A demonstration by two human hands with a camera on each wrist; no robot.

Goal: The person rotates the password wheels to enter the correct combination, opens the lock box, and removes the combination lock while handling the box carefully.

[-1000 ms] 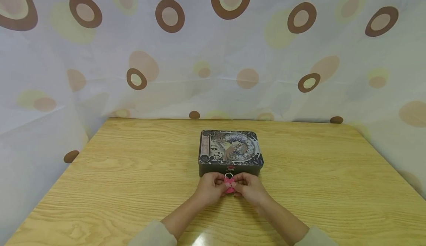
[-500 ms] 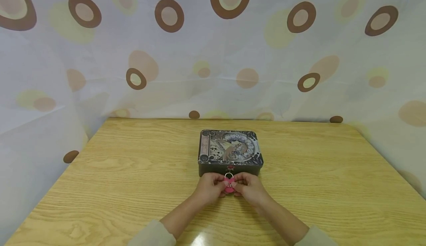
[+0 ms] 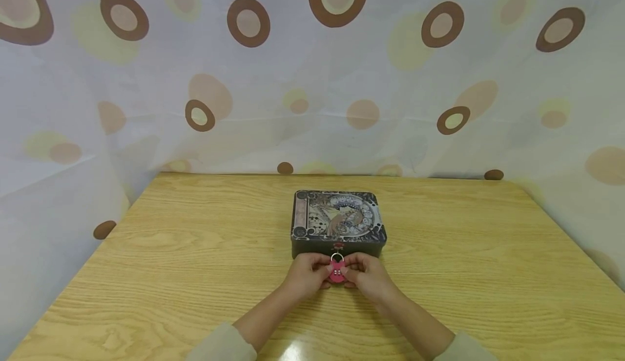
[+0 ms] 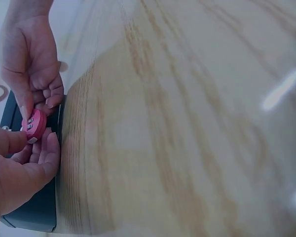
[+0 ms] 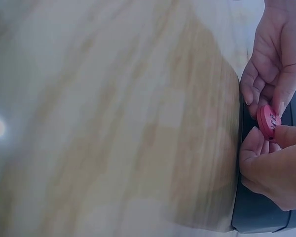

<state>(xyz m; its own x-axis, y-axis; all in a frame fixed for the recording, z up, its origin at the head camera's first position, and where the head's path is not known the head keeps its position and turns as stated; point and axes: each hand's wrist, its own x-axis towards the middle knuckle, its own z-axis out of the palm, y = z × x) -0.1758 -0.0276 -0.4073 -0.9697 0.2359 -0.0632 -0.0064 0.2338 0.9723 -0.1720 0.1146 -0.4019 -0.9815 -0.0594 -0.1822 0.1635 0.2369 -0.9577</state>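
A pink combination padlock (image 3: pixel 337 272) with number dials and a silver shackle is at the front of a dark tin box (image 3: pixel 338 217) with a patterned lid. My left hand (image 3: pixel 307 277) pinches the padlock's left side between thumb and fingers. On its other side, my right hand (image 3: pixel 368 276) does the same. In the left wrist view the dials on the padlock (image 4: pixel 34 123) show between the two thumbs. The right wrist view has the padlock (image 5: pixel 269 121) held between both hands, close to the box's dark side (image 5: pixel 266 210). The digits are too small to read.
The box stands on a wood-grain table (image 3: pixel 210 241), its lid down. Behind the table hangs a pale curtain (image 3: pixel 273 78) with brown and peach ovals. A bright reflection (image 3: pixel 292 351) lies on the tabletop near the front.
My thumbs have shifted slightly apart on the padlock, so more of its dials show. The hands and box otherwise stay in place.
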